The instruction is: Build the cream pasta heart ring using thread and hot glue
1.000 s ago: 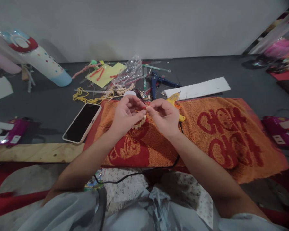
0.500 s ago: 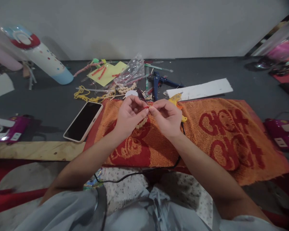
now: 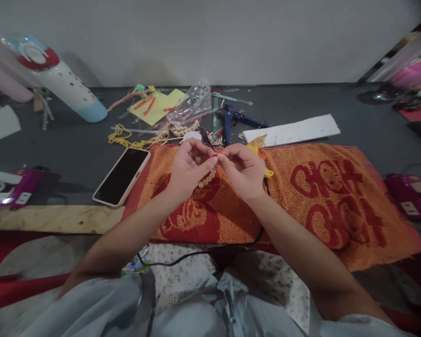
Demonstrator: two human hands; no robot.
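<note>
My left hand (image 3: 191, 166) and my right hand (image 3: 243, 171) meet fingertip to fingertip over an orange and red towel (image 3: 238, 217). Both are closed in a pinch on a small red piece (image 3: 214, 155), mostly covered by the fingertips; its kind is too small to tell. Under my left fingers a curved string of pale beads (image 3: 207, 179) lies partly hidden. Just behind the fingertips is a dark, narrow tool (image 3: 206, 138). Beside my right hand rests a yellow glue gun (image 3: 257, 144), partly covered by that hand.
A phone (image 3: 122, 177) lies left of the towel. Behind are yellow string (image 3: 121, 136), yellow paper (image 3: 154, 108), clear plastic (image 3: 193, 104), a blue-handled tool (image 3: 228, 122) and a white strip (image 3: 294, 131). A bottle (image 3: 68, 86) leans far left. A black cable (image 3: 182, 260) crosses the front edge.
Both hands keep their pinch on the red piece, with only a very slight shift of the fingertips. Everything around them stays in place.
</note>
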